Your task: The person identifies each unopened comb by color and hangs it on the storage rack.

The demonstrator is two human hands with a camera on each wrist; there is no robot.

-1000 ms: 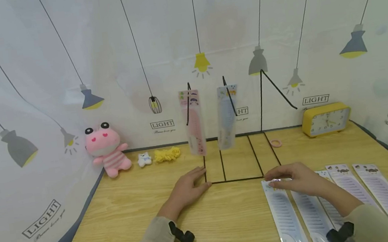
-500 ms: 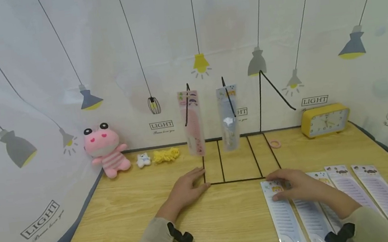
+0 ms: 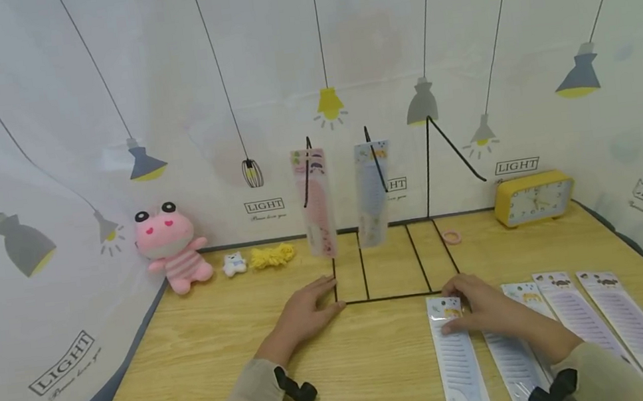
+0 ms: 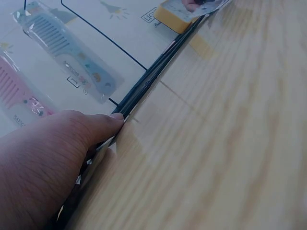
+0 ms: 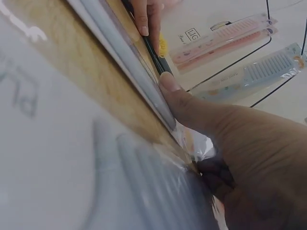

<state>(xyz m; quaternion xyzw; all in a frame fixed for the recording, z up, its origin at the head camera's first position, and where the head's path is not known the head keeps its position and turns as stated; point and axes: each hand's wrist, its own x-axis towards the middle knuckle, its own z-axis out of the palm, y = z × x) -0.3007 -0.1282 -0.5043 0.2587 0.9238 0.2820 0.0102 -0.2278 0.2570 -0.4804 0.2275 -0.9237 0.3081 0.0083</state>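
Note:
My left hand rests at the front left corner of a black wire rack, fingers extended along its base. In the left wrist view the thumb lies against the base rod. My right hand pinches the upper right edge of a blue packaged comb near the rack's front right corner. From two of the rack's hooks hang a pink packaged comb and a blue one. The third hook, on the right, carries nothing. The right fingertips are partly hidden in the right wrist view.
More packaged combs lie on the right, blue ones partly under my right forearm and purple ones farther right. Along the back stand a pink plush toy, a small white bear, yellow yarn, a pink ring and a yellow clock.
My right hand has closed its thumb and fingers on the nearest blue comb pack, which has shifted and turned slightly. The hanging blue pack swayed a little. My left hand stays at the rack.

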